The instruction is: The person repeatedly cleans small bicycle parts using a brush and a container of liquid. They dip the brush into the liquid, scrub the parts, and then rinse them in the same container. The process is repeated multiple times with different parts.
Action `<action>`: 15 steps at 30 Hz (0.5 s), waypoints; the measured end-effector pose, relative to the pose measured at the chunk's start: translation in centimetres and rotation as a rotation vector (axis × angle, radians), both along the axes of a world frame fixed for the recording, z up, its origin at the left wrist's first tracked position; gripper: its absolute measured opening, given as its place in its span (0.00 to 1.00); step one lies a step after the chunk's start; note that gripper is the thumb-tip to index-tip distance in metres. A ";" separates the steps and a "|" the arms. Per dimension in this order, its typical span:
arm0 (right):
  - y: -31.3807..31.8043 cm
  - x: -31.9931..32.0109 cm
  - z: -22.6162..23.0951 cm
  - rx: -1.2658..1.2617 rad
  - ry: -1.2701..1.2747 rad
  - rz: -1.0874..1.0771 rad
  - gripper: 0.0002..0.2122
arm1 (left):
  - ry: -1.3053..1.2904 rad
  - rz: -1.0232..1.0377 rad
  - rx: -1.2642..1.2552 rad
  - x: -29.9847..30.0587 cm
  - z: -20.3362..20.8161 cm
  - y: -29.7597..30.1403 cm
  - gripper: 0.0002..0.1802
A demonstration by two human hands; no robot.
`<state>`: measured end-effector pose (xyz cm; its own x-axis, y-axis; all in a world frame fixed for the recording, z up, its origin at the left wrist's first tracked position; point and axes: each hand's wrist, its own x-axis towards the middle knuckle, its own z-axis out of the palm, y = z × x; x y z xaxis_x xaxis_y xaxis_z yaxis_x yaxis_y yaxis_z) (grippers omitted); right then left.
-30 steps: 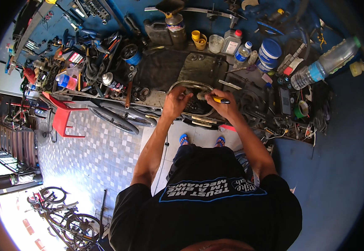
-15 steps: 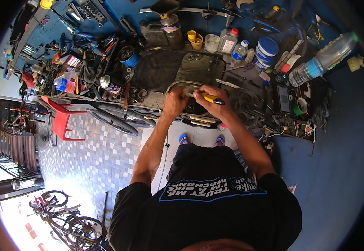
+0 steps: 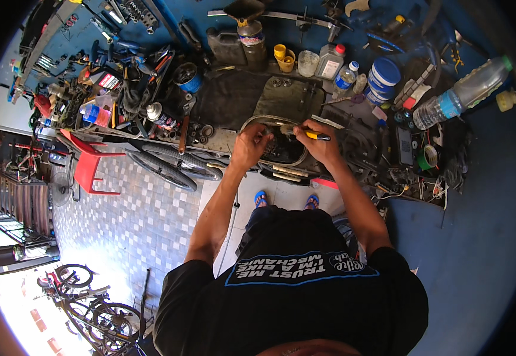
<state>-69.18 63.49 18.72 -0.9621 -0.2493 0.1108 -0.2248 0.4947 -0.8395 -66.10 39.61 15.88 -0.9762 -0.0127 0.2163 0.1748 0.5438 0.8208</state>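
My right hand (image 3: 321,141) is closed around a brush with a yellow and black handle (image 3: 317,136). Its working end points left over an oval basin (image 3: 286,164) on the workbench. At the basin's left side, my left hand (image 3: 251,146) has its fingers curled together, and whatever they pinch is too small and dark to make out. Dark, greasy-looking parts (image 3: 277,148) lie inside the basin between the two hands.
Behind the basin lies a dark mat (image 3: 228,98). Bottles, a blue-white tub (image 3: 382,77) and a large clear plastic bottle (image 3: 448,105) stand right. Left are a wrench (image 3: 184,127), a spray can (image 3: 157,113) and tools. Bicycle tyres (image 3: 163,166) and a red chair (image 3: 89,166) stand below.
My right hand has moved right with the brush, away from my left hand, opening a gap over the basin. The left hand stays at the basin's left side. The view has shifted slightly.
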 end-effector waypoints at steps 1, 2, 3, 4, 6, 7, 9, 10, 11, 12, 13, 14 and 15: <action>0.3 0.1 -0.3 0.030 0.011 0.012 0.14 | 0.000 0.014 0.019 -0.1 -0.3 0.0 0.17; 0.4 0.3 -0.6 0.060 0.022 0.024 0.14 | -0.001 0.027 0.038 -0.2 -0.5 -0.1 0.17; 0.7 0.7 -0.9 0.086 -0.079 0.061 0.15 | 0.006 0.037 0.028 -0.1 -0.8 0.0 0.17; 0.9 0.9 -1.6 0.144 -0.031 0.098 0.14 | 0.013 0.040 0.017 -0.1 -0.9 0.1 0.18; 1.6 1.2 -3.5 0.260 0.064 0.160 0.14 | -0.010 0.023 0.005 -0.4 -0.7 0.4 0.18; 1.4 1.3 -3.0 0.254 -0.021 0.110 0.16 | -0.043 0.016 0.002 -0.4 -0.6 0.3 0.17; 0.9 0.9 -2.0 0.164 0.040 0.034 0.16 | -0.070 0.016 0.004 -0.5 -0.3 0.3 0.17; 0.5 0.7 -1.0 0.119 0.070 -0.003 0.16 | -0.065 0.026 0.008 -0.4 -0.2 0.3 0.16; -0.1 0.7 0.7 0.097 0.033 -0.011 0.15 | -0.061 0.034 0.012 -0.4 -0.3 0.3 0.16; -0.9 0.9 1.7 -0.009 0.019 0.023 0.15 | -0.034 0.032 0.000 -0.4 -0.4 0.3 0.15; -1.7 1.2 2.5 -0.114 0.008 0.052 0.14 | -0.004 0.025 -0.011 -0.5 -0.6 0.4 0.15; -2.3 1.4 3.2 -0.218 -0.004 0.083 0.14 | 0.024 0.021 -0.022 -0.6 -0.6 0.5 0.15; -2.8 1.7 3.9 -0.130 0.021 0.090 0.13 | 0.038 0.019 -0.063 -0.7 -0.5 0.5 0.15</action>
